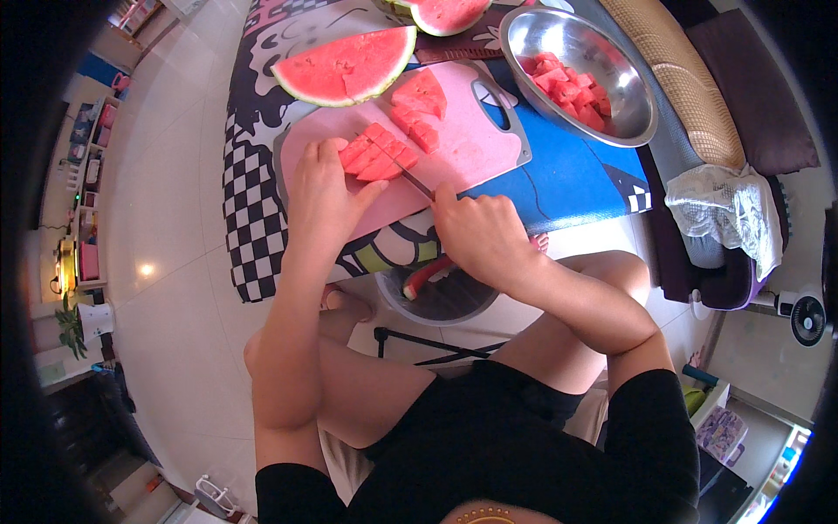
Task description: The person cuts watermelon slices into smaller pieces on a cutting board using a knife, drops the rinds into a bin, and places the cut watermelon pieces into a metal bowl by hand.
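My right hand (481, 226) grips a knife (416, 183), its blade in a cut across a scored piece of watermelon (374, 156) on the pink cutting board (452, 160). The fingers and thumb of my left hand (327, 190) hold that piece at its left side. Just behind it on the board lie more cut watermelon pieces (419, 105). A large watermelon wedge (350, 65) with rind rests across the board's back left edge. To the back right, a steel bowl (628, 124) tilts towards me with several watermelon cubes (569, 88) inside. The knife's handle is hidden in my fist.
More watermelon (452, 13) sits at the table's far edge, near a brown comb-like object (458, 55). Below the near edge of the patterned tablecloth (569, 190) stands a lined bin (452, 311) with a strip of rind (425, 278) in it. A sofa (694, 111) runs along the right.
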Demonstrator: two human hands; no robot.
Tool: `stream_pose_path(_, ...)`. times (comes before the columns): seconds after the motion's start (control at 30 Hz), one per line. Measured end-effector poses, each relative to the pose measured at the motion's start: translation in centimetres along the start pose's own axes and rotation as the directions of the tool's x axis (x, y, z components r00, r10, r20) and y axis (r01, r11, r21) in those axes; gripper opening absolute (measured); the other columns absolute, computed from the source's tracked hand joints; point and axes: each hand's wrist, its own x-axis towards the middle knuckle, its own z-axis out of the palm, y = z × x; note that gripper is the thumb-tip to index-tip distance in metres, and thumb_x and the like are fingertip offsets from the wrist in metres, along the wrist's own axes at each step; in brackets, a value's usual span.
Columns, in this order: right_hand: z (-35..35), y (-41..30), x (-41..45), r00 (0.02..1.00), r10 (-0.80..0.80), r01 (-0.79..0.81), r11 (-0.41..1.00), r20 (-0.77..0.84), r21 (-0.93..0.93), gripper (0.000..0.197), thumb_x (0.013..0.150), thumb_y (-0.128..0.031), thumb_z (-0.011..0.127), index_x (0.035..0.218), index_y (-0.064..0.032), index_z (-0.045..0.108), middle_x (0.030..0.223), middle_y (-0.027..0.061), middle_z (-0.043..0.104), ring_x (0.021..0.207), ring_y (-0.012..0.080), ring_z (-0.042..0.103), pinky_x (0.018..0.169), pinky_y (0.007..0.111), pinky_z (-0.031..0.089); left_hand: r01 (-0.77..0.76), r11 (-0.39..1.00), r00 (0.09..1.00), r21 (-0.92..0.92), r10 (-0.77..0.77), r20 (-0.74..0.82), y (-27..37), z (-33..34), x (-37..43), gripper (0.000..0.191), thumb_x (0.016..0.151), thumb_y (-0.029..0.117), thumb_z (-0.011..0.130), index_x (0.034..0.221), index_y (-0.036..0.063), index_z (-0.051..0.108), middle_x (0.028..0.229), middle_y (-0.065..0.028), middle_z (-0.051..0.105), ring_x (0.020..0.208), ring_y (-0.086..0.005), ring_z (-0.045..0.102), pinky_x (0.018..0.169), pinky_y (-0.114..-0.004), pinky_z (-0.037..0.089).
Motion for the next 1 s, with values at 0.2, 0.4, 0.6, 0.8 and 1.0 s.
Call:
stream_pose_path(0.2,-0.4,0.1,0.1,1.0,-0.003,0.003,1.0,0.015,-0.005,0.016,0.089,-0.017,0.052,0.084,-0.0029,0.05,0.051,0.0124,0.058,0.047,0.0293,0.063,0.041,0.038,0.048,0.018,1.0,1.0,-0.018,-0.018,0.02,-0.1,0.0,0.0,0.06,0.067,0.023,0.082,0.112,-0.0027,0.052,0.11,-0.0201,0.055,0.103,-0.0364,0.056,0.089,-0.042,0.046)
stream_pose_path(0.4,-0.3,0.9,0.3,1.0,0.022,-0.022,0.999,-0.01,-0.03,0.008,0.082,-0.011,0.054,0.083,-0.003,0.051,0.054,0.0134,0.059,0.049,0.03,0.064,0.042,0.038,0.049,0.051,0.996,0.998,-0.07,-0.049,0.033,0.1,0.0,0.0,0.059,0.068,0.023,0.082,0.112,-0.002,0.051,0.111,-0.0198,0.054,0.102,-0.0362,0.056,0.088,-0.042,0.047)
stream_pose_path(0.6,-0.5,1.1,0.2,0.999,0.03,-0.031,0.999,-0.027,-0.018,0.008,0.083,-0.01,0.053,0.082,-0.0028,0.051,0.052,0.0133,0.058,0.048,0.0297,0.063,0.042,0.038,0.049,0.051,0.996,0.998,-0.073,-0.048,0.041,0.1,-0.2,0.0,0.059,0.068,0.021,0.082,0.112,-0.002,0.05,0.111,-0.0197,0.053,0.104,-0.0363,0.055,0.088,-0.041,0.047)
stream_pose_path(0.8,-2.4,0.3,0.0,0.999,0.042,-0.042,0.999,-0.016,-0.006,0.009,0.082,-0.011,0.054,0.083,-0.0021,0.052,0.054,0.0113,0.059,0.049,0.0273,0.064,0.042,0.037,0.049,0.029,0.997,1.0,-0.066,-0.029,0.004,-0.4,0.2,-0.1,0.063,0.065,0.019,0.083,0.113,-0.0038,0.049,0.114,-0.0205,0.052,0.106,-0.0362,0.054,0.09,-0.041,0.047)
stream_pose_path(1.0,-3.2,-1.1,-0.4,1.0,0.001,-0.001,1.0,-0.008,0.011,0.012,0.076,-0.01,0.057,0.083,-0.001,0.053,0.058,0.0091,0.061,0.052,0.0241,0.066,0.044,0.034,0.051,0.103,0.987,0.993,-0.126,-0.096,0.065,-0.5,-0.1,0.0,0.062,0.065,0.019,0.083,0.111,-0.0049,0.049,0.112,-0.022,0.053,0.107,-0.037,0.054,0.09,-0.041,0.046)
